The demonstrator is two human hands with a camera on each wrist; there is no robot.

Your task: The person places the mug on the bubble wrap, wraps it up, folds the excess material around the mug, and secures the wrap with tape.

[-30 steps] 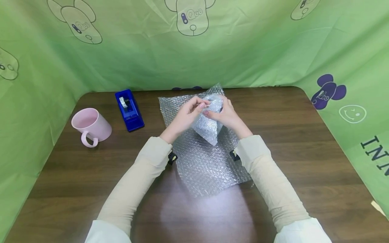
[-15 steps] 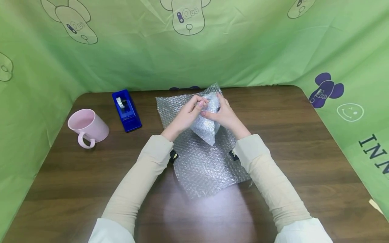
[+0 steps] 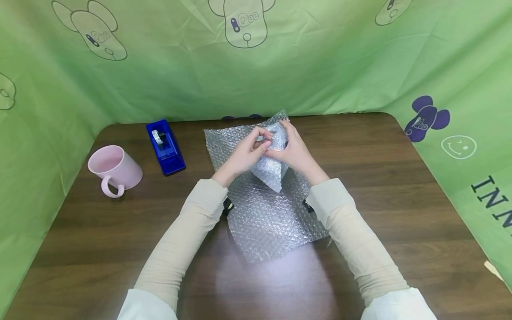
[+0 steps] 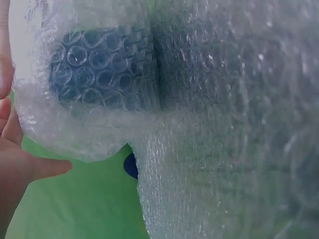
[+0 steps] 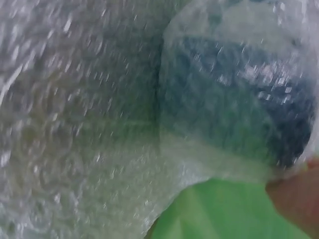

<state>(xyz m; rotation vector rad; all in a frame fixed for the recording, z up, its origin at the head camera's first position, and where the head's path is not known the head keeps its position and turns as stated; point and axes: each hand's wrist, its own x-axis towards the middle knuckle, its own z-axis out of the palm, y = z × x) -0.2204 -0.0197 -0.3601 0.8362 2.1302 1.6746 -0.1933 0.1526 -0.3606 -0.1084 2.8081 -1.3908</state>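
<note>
A bundle of bubble wrap point(image 3: 269, 174) stands above a flat bubble wrap sheet point(image 3: 276, 222) in the head view. Through its layers a dark bluish thing point(image 4: 99, 69) shows in the left wrist view, its kind blurred by the bubbles. My left hand point(image 3: 247, 152) has thumb and fingertips drawn together at the bundle's upper left, pinching the wrap there. Around the right side of the bundle my right hand point(image 3: 294, 153) grips, thumb in front and fingers over the top. In the right wrist view, the same dark shape point(image 5: 224, 99) fills the wrapped part.
A pink mug point(image 3: 116, 166) sits on the left of the brown wooden table point(image 3: 400, 200). Between it and the sheet lies a blue tape dispenser point(image 3: 166, 147) with a roll in it. A green printed curtain point(image 3: 320, 66) hangs behind and at both sides.
The right hand's fingers have spread higher over the bundle's top. The left fingertips have stayed at its upper left. The head view has shifted slightly.
</note>
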